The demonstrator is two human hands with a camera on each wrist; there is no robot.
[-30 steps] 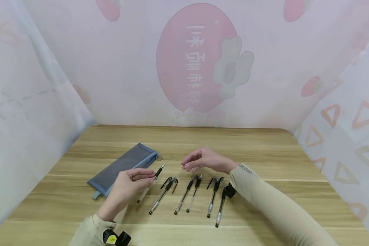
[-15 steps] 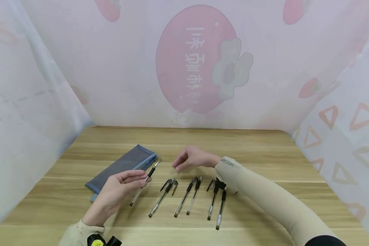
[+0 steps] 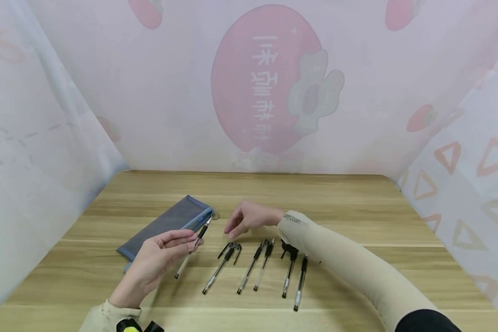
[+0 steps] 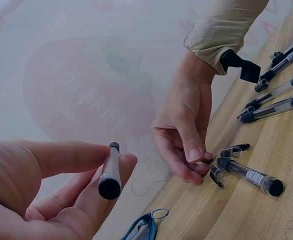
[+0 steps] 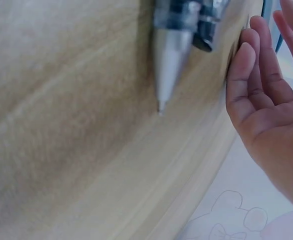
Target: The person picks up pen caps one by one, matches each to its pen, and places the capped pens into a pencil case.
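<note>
My left hand pinches an uncapped clear-barrelled gel pen, its silver tip pointing up and away. In the left wrist view, the black end of that pen faces the camera. My right hand hovers with fingers loosely bent and nothing in them, just beyond another gel pen. Two black-clipped pieces that look like pen caps lie at that pen's far end, close to the right fingertips. A blurred silver pen tip shows in the right wrist view.
A blue-grey mesh zip pouch with a ring lies on the left, partly behind the left hand. Several more gel pens, such as one pen and the rightmost pen, lie in a row on the wooden table. Printed cloth surrounds the table.
My right hand has moved left and slightly nearer, toward the pen with the caps at its end. The left hand has shifted a little left and down, still pinching its pen.
</note>
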